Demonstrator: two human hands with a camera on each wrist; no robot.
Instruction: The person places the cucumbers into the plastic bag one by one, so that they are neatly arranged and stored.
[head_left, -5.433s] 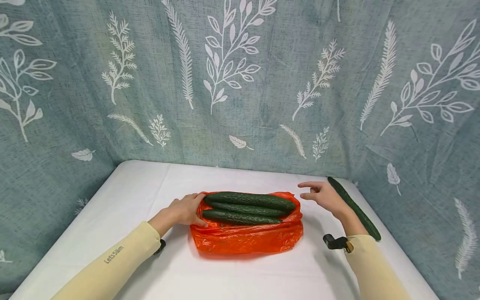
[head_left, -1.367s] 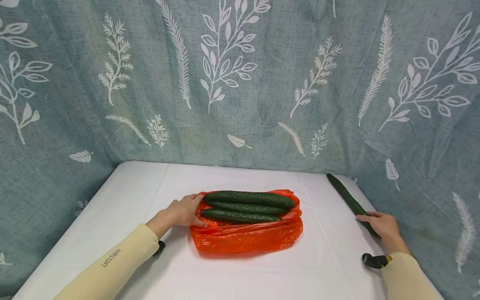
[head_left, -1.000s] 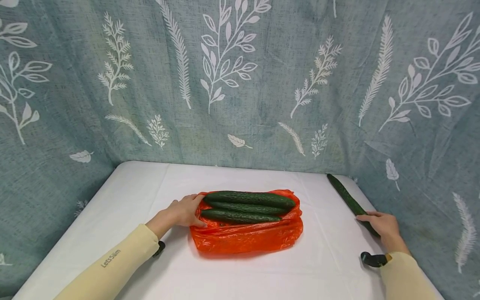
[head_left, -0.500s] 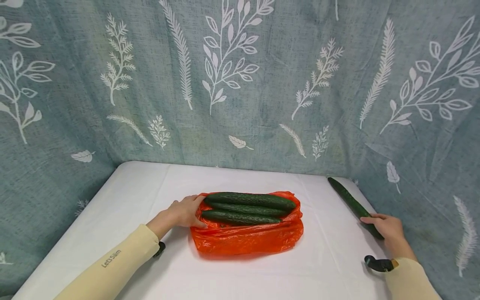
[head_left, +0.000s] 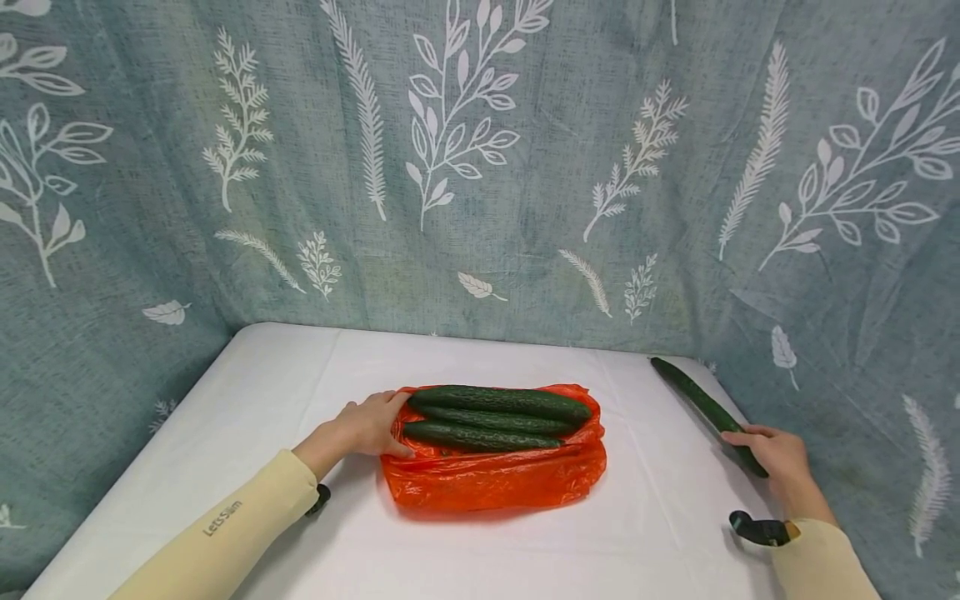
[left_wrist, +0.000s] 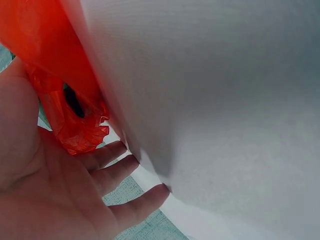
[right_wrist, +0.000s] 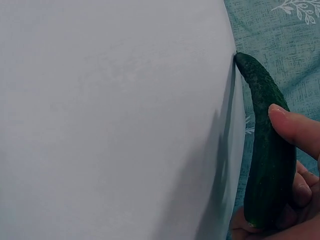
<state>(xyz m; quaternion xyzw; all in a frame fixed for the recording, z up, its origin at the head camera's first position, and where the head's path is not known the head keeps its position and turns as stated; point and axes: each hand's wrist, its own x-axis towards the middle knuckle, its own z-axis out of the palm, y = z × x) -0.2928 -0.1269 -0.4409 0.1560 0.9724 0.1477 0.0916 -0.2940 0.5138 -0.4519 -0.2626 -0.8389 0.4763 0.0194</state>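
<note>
At the right side of the table, my right hand [head_left: 776, 458] grips a long dark green cucumber [head_left: 697, 398] near its closer end. The right wrist view has the thumb on top of this cucumber [right_wrist: 267, 145] and curled fingers beneath, with a shadow on the cloth beside it. My left hand [head_left: 367, 423] rests at the left end of a red plastic bag [head_left: 495, 479]. Its fingers [left_wrist: 142, 202] look extended in the left wrist view, their tips on the white cloth, with the bag's crumpled end [left_wrist: 75, 130] against the palm. Three cucumbers [head_left: 495, 417] lie side by side in the bag's opening.
A white cloth [head_left: 525, 550] covers the table. Blue-green curtains with white leaf prints [head_left: 465, 167] hang behind and along both sides, and the right one [head_left: 862, 358] is close to my right hand. A black wrist device [head_left: 761, 529] juts from the right sleeve.
My right hand has gone from pointing beside the bag to gripping the cucumber on the right. Just now that cucumber's far end has shifted slightly left. My left hand and the bag have stayed put.
</note>
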